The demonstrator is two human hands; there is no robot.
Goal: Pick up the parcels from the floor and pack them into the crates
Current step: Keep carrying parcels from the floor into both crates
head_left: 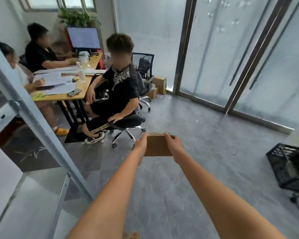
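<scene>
I hold a flat brown cardboard parcel (158, 146) in front of me with both arms stretched out, above the grey floor (205, 144). My left hand (140, 144) grips its left edge, the fingers curled over the top corner, and my right hand (173, 143) grips its right edge in the same way, with the fingers over the top rim. The parcel is in the air between my two hands and it touches nothing else. A black plastic crate (283, 166) stands on the floor at my right side, well apart from the parcel; I cannot tell what is inside it. In front of me, to the left, a person sits on an office chair (126, 128) beside a wooden desk (76, 95) with papers, a bottle and a monitor (84, 37), and two other persons sit at this desk. Some cardboard boxes (158, 85) lie in the far corner, near the frosted glass doors (231, 49).
</scene>
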